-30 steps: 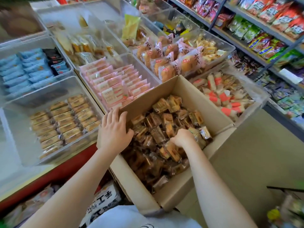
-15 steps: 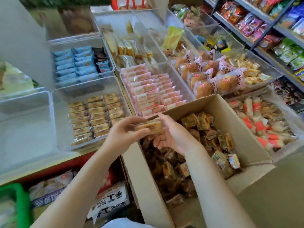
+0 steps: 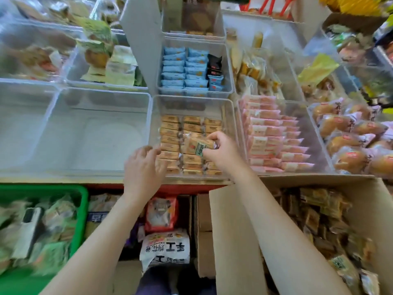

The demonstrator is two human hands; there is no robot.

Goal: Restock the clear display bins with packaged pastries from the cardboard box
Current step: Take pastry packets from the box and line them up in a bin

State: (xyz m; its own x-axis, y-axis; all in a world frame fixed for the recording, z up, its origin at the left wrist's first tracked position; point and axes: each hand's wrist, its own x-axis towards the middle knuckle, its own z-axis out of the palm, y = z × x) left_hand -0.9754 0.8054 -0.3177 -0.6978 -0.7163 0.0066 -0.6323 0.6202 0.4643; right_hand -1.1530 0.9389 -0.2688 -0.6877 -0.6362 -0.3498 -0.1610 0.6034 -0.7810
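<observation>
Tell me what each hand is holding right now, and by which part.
The right hand pinches a wrapped pastry by its right end. The left hand holds nothing, fingers at the bin.

A white bag under the desk bears large black characters, seen upside down: "手工". A blue-banded packet beside it shows "早". Print on the other wrappers is too blurred to read.

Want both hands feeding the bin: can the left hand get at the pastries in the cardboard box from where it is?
Probably not directly: the left hand is at the bin's front, and the right forearm lies between it and the cardboard box.
</observation>
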